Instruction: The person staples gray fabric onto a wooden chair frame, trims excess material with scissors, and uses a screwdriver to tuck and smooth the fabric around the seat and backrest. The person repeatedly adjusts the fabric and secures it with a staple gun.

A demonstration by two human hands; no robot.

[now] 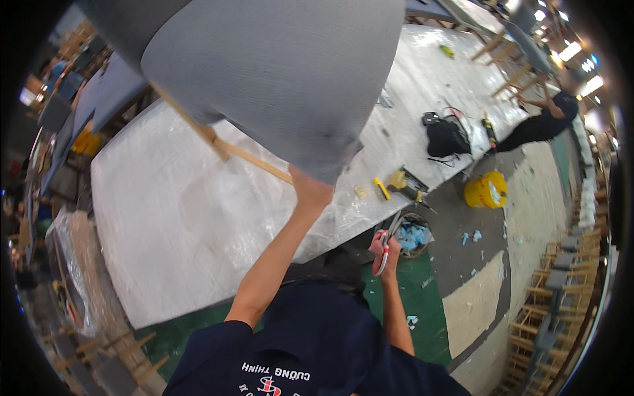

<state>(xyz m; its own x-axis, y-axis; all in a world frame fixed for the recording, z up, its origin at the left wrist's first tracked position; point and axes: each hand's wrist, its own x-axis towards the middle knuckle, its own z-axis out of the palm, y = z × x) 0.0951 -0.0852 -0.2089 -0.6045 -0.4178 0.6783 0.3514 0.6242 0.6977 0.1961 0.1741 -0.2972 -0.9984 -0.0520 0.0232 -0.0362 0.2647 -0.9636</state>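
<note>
The gray chair (pixel 277 86) is big & up close, tipped over the bench (pixel 178 204); can't tell which bits of it touch. The L hand (pixel 312 189) is closed on its low corner, by the end of a wood bar (pixel 254 160); some fingers are hid. The R hand (pixel 386 254) holds red & white scissors (pixel 382 245), blades up, just past the bench edge. A bin (pixel 415 235) w/ blue bits sits nr the scissors.

On the bench, R of the chair, are a small yellow tool (pixel 381 189), a yellow & black gun (pixel 408 183) just beside it & a black bag (pixel 447 136) farther back. A yellow bucket (pixel 485 190) is on the floor (pixel 472 310), R of the bench. Far R, a co-worker (pixel 555 115) in dark clothes stands nr more chairs (pixel 525 49).
</note>
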